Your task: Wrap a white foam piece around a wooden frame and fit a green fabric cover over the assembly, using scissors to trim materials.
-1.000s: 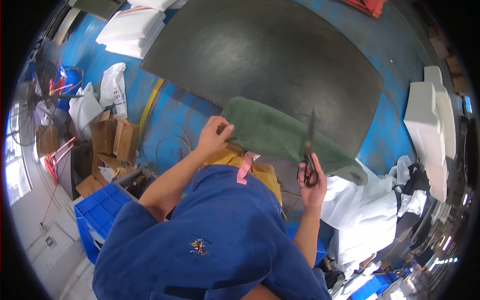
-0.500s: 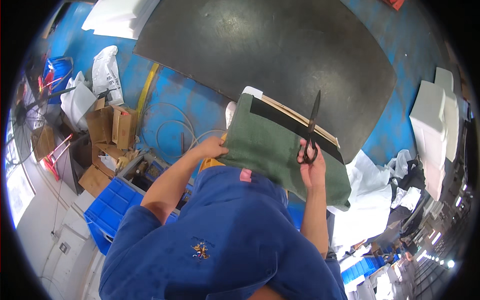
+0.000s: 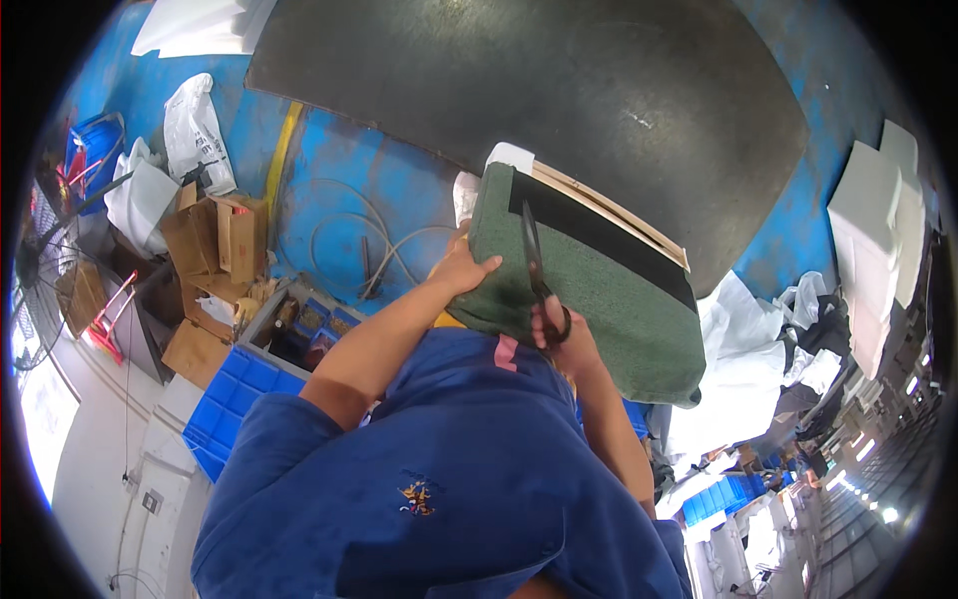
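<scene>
Across my front lies a green upholstered cushion point(image 3: 609, 299). A black fabric strip point(image 3: 609, 235) runs along its far side, beside a pale wooden edge point(image 3: 609, 215). White padding point(image 3: 511, 156) shows at its far left corner. My left hand point(image 3: 465, 268) grips the cushion's left end, thumb on top of the green cover, the other fingers partly hidden at the edge. In my right hand point(image 3: 571, 347) are black scissors point(image 3: 536, 255), held by the handles over the near left part of the cushion. Their blades look closed and point away from me, toward the strip.
A large dark tabletop point(image 3: 559, 80) stretches beyond the cushion. To the left are open cardboard boxes point(image 3: 239, 240), a blue crate point(image 3: 239, 394) and a coiled hose point(image 3: 384, 250) on the blue floor. White plastic sheeting point(image 3: 728, 369) and white foam pieces point(image 3: 868, 230) are at the right.
My right hand has carried the scissors left and nearer to me, from the cushion's middle to its left part. My left hand has moved farther up the left end, thumb now on the cover.
</scene>
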`<state>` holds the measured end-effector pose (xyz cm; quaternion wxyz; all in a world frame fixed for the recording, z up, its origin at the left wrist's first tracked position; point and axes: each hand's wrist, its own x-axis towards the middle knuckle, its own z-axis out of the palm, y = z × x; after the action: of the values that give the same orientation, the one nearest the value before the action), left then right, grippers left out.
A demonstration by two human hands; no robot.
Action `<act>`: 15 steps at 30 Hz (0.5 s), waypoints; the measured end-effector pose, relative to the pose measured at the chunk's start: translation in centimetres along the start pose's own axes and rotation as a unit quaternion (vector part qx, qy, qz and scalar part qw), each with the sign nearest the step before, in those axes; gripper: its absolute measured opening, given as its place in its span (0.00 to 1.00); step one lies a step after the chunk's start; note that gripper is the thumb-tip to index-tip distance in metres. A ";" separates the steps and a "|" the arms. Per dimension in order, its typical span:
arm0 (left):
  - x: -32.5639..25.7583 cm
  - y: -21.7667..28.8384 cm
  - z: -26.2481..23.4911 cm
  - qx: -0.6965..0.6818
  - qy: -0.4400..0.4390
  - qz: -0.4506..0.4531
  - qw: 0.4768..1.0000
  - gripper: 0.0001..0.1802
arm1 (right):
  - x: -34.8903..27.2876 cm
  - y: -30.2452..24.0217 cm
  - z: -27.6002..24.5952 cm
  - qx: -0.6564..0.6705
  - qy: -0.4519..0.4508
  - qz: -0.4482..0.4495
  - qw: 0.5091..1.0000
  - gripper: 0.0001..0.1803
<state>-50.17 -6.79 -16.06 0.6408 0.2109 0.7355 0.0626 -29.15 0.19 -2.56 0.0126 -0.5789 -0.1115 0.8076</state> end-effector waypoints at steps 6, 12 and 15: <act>1.5 -1.8 1.2 0.045 0.040 0.049 0.997 0.49 | 3.9 -0.4 1.4 -0.019 0.007 0.115 0.993 0.41; 1.0 -1.3 1.3 0.002 -0.022 -0.049 0.999 0.47 | 5.0 -1.6 1.3 -0.058 -0.019 0.175 0.983 0.41; 0.7 -1.3 1.5 -0.015 0.008 -0.030 0.999 0.46 | 4.8 -2.2 1.7 -0.067 -0.006 0.180 0.981 0.41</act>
<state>-49.15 -7.98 -17.47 0.6398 0.1788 0.7453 0.0558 -32.60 2.79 -6.08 -0.1720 -0.5843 -0.0593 0.7909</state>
